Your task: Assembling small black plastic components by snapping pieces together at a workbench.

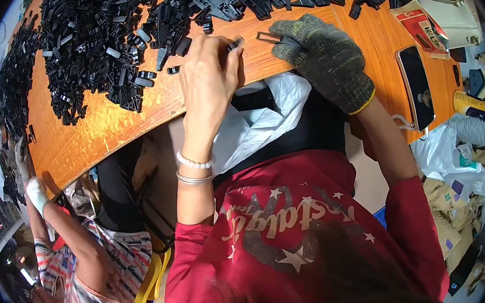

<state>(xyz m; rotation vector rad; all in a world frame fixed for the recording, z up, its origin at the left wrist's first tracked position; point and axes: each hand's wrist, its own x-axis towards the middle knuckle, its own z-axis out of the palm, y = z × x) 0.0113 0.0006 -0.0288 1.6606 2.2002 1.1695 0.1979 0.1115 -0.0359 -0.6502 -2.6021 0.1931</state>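
Note:
My left hand [206,72], bare, with a white bead bracelet and a silver bangle at the wrist, is at the table's near edge. Its thumb and forefinger pinch a small black plastic part [235,44], mostly hidden by the fingers. In a dark grey knitted glove, my right hand [327,54] is closed on a thin black plastic piece with a slot-shaped open end [267,36]. That end points toward the left hand, and the two pieces are apart. Just left of my left hand lies a small black piece [173,70].
Heaps of black plastic parts [90,55] cover the far and left side of the wooden table [104,133]. At right are a phone [416,86], a red packet [422,32] and a pale handbag [445,3]. A white bag [268,119] covers my lap. A co-worker [98,267] sits at left.

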